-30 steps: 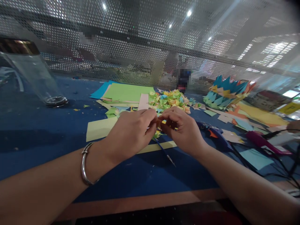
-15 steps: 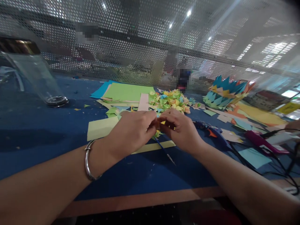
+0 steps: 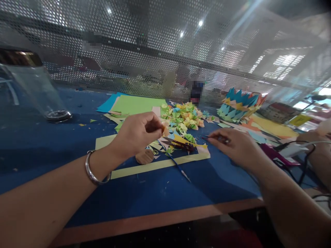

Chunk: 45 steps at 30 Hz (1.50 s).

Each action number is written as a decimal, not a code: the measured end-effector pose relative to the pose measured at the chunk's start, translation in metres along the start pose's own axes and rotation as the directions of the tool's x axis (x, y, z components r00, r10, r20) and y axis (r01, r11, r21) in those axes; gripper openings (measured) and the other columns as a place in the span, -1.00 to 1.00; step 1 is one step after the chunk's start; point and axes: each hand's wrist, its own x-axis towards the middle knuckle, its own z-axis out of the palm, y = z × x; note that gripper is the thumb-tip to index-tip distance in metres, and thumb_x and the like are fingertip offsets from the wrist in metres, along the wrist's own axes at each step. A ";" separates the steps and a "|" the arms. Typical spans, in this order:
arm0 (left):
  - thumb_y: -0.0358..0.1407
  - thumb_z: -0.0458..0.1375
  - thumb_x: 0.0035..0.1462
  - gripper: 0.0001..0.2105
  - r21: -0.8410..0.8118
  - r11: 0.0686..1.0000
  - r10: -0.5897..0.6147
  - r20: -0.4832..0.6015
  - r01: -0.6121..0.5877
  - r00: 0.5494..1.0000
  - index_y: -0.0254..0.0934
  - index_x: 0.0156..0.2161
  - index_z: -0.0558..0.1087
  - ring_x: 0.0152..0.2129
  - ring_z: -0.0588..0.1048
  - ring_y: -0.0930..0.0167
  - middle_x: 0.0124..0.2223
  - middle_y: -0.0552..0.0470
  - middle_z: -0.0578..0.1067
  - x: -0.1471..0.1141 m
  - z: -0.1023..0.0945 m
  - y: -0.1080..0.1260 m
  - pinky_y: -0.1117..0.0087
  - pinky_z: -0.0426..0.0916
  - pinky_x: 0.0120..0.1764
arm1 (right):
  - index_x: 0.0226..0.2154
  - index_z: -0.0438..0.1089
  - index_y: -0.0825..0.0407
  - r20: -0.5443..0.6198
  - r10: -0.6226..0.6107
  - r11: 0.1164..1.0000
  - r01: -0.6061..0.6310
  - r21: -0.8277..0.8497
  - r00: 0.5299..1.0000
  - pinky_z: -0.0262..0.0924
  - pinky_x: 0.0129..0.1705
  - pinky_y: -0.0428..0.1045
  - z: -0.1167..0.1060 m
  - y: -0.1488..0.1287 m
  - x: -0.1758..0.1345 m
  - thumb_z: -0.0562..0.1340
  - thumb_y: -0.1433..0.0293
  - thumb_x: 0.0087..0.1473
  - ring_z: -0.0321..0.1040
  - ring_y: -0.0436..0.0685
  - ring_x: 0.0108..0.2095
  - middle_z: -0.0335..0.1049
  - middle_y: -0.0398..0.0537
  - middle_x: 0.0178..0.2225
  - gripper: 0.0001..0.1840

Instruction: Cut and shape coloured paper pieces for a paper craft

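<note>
Moving apart since the earlier frame, my two hands are separating: my left hand (image 3: 138,132) is pinching a small orange paper piece (image 3: 163,129) between thumb and fingers, while my right hand (image 3: 235,146) is curling over the mostly hidden glue gun (image 3: 204,137); I cannot tell whether it is gripping. Scissors (image 3: 186,147) are lying near. Beyond, folded paper pieces (image 3: 186,115) are piling up, apparently finished; flat green sheets (image 3: 142,104) are lying seemingly unworked, so I am judging this partly done.
</note>
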 end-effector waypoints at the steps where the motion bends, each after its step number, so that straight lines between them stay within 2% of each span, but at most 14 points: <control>1: -0.30 0.24 0.08 -0.92 -0.022 1.000 -0.008 -0.020 0.008 1.000 -0.27 -0.31 0.48 -0.41 0.57 0.40 -0.34 0.01 0.62 0.001 -0.001 0.000 0.40 0.45 -0.36 | -0.25 0.51 -0.04 -0.015 0.047 0.998 -0.048 -0.049 0.999 0.20 -0.38 0.04 -0.005 0.013 -0.011 0.27 0.19 0.16 0.38 0.14 -0.45 0.49 -0.04 -0.36 -0.79; 4: -0.32 0.25 0.08 -0.93 -0.049 0.999 -0.019 -0.061 0.016 0.998 -0.25 -0.34 0.46 -0.42 0.56 0.42 -0.34 0.02 0.61 0.002 -0.002 0.001 0.42 0.46 -0.36 | -0.30 0.47 -0.05 -0.044 0.190 0.970 -0.194 -0.144 0.981 0.18 -0.37 0.11 -0.011 0.042 -0.040 0.30 0.15 0.13 0.39 0.24 -0.43 0.49 0.08 -0.35 -0.78; 10: -0.34 0.24 0.08 -0.93 -0.028 1.000 -0.009 -0.081 0.007 0.997 -0.25 -0.31 0.45 -0.41 0.54 0.43 -0.33 0.02 0.57 0.000 -0.002 0.005 0.43 0.46 -0.36 | -0.33 0.43 -0.08 -0.118 0.418 0.906 -0.424 -0.022 0.900 0.12 -0.36 0.13 -0.002 0.055 -0.056 0.36 0.17 0.04 0.39 0.28 -0.44 0.46 0.05 -0.44 -0.78; 13: -0.32 0.24 0.10 -0.94 -0.012 1.000 -0.006 -0.072 0.005 0.997 -0.25 -0.30 0.46 -0.41 0.56 0.42 -0.33 0.01 0.58 0.000 -0.001 0.005 0.43 0.46 -0.35 | -0.36 0.46 -0.01 -0.036 0.495 0.867 -0.491 0.084 0.868 0.15 -0.35 0.12 0.000 0.063 -0.052 0.39 0.19 -0.02 0.42 0.28 -0.42 0.48 0.07 -0.46 -0.77; 16: -0.31 0.24 0.10 -0.93 0.007 1.000 -0.010 -0.074 0.010 0.997 -0.25 -0.30 0.48 -0.39 0.57 0.41 -0.31 0.01 0.61 0.000 -0.001 0.004 0.42 0.46 -0.35 | -0.35 0.51 0.02 0.013 0.556 0.792 -0.534 0.295 0.831 0.16 -0.42 0.09 -0.004 0.065 -0.052 0.39 0.21 -0.03 0.39 0.22 -0.49 0.48 0.09 -0.47 -0.76; 18: -0.31 0.24 0.10 -0.95 0.007 1.000 -0.003 -0.072 0.003 0.997 -0.24 -0.32 0.49 -0.40 0.57 0.41 -0.33 0.02 0.62 0.000 -0.001 0.003 0.41 0.46 -0.34 | -0.35 0.53 0.01 0.051 0.596 0.678 -0.536 0.503 0.801 0.15 -0.51 0.06 -0.010 0.061 -0.054 0.40 0.24 -0.02 0.32 0.15 -0.55 0.45 0.07 -0.49 -0.79; 23: -0.32 0.25 0.08 -0.95 0.010 1.000 0.017 -0.046 -0.017 0.999 -0.25 -0.36 0.49 -0.43 0.55 0.43 -0.37 0.04 0.61 0.000 0.000 0.004 0.43 0.44 -0.37 | -0.36 0.53 -0.08 0.222 0.674 0.228 -0.485 0.844 0.704 0.06 -0.62 -0.02 -0.024 0.040 -0.058 0.43 0.32 -0.05 0.28 0.07 -0.52 0.33 0.00 -0.43 -0.86; 26: -0.32 0.25 0.07 -0.94 -0.001 1.000 0.027 -0.045 -0.027 0.999 -0.25 -0.38 0.49 -0.42 0.56 0.43 -0.34 0.03 0.62 -0.001 0.001 0.004 0.44 0.44 -0.37 | -0.43 0.50 -0.07 0.338 0.587 0.050 -0.450 0.892 0.736 0.08 -0.58 0.02 -0.025 0.029 -0.056 0.35 0.31 0.02 0.19 0.04 -0.52 0.24 0.01 -0.35 -0.94; 28: -0.33 0.24 0.07 -0.96 -0.039 0.999 0.027 -0.034 -0.028 0.999 -0.25 -0.39 0.49 -0.44 0.54 0.44 -0.36 0.04 0.60 -0.001 0.001 0.003 0.44 0.44 -0.38 | -0.40 0.49 -0.06 0.411 0.498 -0.044 -0.451 0.892 0.764 0.06 -0.56 0.05 -0.023 0.020 -0.055 0.24 0.30 0.10 0.08 0.03 -0.54 0.14 -0.02 -0.36 -0.88; 31: -0.37 0.24 0.06 -0.96 -0.167 0.986 0.019 0.009 -0.018 1.000 -0.25 -0.39 0.47 -0.47 0.52 0.46 -0.38 0.05 0.57 -0.001 0.003 0.002 0.45 0.42 -0.41 | -0.30 0.46 -0.07 0.404 0.446 -0.132 -0.388 0.912 0.799 -0.03 -0.58 0.06 -0.018 0.003 -0.053 0.14 0.26 0.15 -0.07 0.03 -0.56 0.02 -0.08 -0.37 -0.80; 33: -0.39 0.25 0.04 -0.95 -0.253 0.967 0.011 0.034 -0.002 0.999 -0.26 -0.39 0.45 -0.47 0.52 0.46 -0.38 0.04 0.57 -0.001 0.005 0.002 0.43 0.43 -0.41 | -0.25 0.44 -0.08 0.369 0.422 -0.133 -0.346 0.929 0.828 -0.12 -0.60 0.06 -0.015 -0.010 -0.051 0.10 0.22 0.18 -0.17 0.03 -0.57 -0.04 -0.12 -0.39 -0.76; 36: -0.39 0.26 0.03 -0.93 -0.301 0.953 -0.006 0.057 0.023 0.998 -0.26 -0.39 0.43 -0.44 0.53 0.44 -0.38 0.04 0.55 -0.002 0.006 0.004 0.39 0.45 -0.36 | -0.28 0.38 -0.08 0.321 0.349 -0.055 -0.323 0.945 0.881 -0.24 -0.61 0.04 -0.010 -0.026 -0.046 0.11 0.20 0.19 -0.29 0.02 -0.59 -0.08 -0.16 -0.41 -0.79; 40: -0.38 0.26 0.06 -0.94 -0.303 0.953 0.022 0.077 0.003 0.997 -0.26 -0.37 0.45 -0.38 0.56 0.40 -0.33 -0.01 0.58 -0.003 0.007 0.004 0.33 0.48 -0.27 | -0.37 0.29 -0.04 0.246 0.169 0.076 -0.261 0.962 0.954 -0.19 -0.59 -0.03 -0.001 -0.039 -0.041 0.17 0.20 0.18 -0.20 -0.02 -0.61 -0.02 -0.20 -0.48 -0.80; 45: -0.39 0.24 0.11 -0.94 -0.312 0.950 0.055 0.123 -0.014 0.991 -0.24 -0.38 0.45 -0.33 0.58 0.39 -0.30 0.00 0.60 -0.004 0.007 0.004 0.31 0.49 -0.23 | -0.46 0.33 0.01 0.238 0.159 0.401 -0.283 0.871 0.958 -0.12 -0.60 -0.06 0.004 -0.051 -0.043 0.23 0.13 0.19 0.01 -0.01 -0.63 0.12 -0.20 -0.64 -0.66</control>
